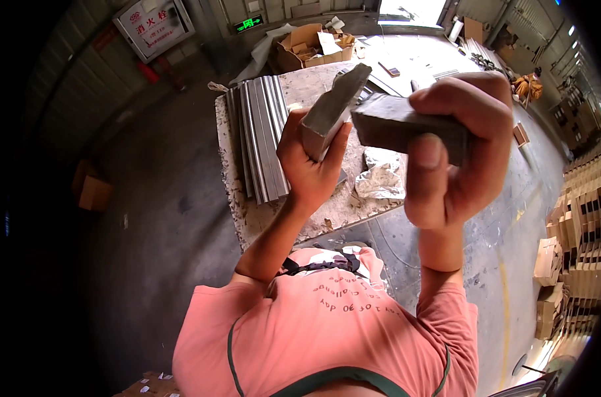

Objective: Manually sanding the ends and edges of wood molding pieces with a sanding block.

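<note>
Both hands are raised above a worn, pale-covered table (307,228). My left hand (310,169) grips a long grey block (337,109) with a rough, uneven end, tilted up to the right. Close to the camera, my right hand (466,145) pinches a darker grey rectangular block (383,122) between thumb and fingers. The two blocks come near each other at their ends; whether they touch I cannot tell. Beside my left hand lies a row of long metal strips (257,132). Below the right block sits a crumpled clear plastic bag (381,177).
An open cardboard box (297,61) full of scraps stands beyond the table. Another person in orange (528,87) is far off at the right. Stacked flat cardboard (585,221) lines the right side. A carton (94,193) rests on the left floor; a white cabinet (154,30) hangs behind.
</note>
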The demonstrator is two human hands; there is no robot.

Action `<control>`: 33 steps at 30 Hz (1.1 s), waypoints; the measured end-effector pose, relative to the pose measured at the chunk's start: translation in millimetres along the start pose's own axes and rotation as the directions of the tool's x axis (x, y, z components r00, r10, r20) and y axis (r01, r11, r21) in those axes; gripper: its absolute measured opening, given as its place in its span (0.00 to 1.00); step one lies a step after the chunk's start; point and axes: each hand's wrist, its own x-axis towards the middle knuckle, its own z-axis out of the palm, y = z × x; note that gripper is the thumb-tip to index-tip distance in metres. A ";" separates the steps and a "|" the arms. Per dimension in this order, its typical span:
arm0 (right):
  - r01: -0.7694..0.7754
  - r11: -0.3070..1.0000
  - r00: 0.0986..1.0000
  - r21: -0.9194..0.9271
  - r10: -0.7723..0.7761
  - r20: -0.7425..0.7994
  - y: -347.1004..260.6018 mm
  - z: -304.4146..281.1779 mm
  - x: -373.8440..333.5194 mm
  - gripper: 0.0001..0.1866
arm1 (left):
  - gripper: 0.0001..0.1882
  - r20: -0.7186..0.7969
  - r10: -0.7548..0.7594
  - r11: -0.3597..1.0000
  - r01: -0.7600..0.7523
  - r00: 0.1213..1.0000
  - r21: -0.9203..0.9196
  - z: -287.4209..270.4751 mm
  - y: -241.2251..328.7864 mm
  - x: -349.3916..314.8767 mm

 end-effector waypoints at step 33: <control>-0.346 0.930 0.926 0.127 0.360 -0.112 76.1 13.4 -17.1 0.06 | 0.12 0.029 -0.124 0.990 0.122 0.992 0.069 -14.4 4.2 24.8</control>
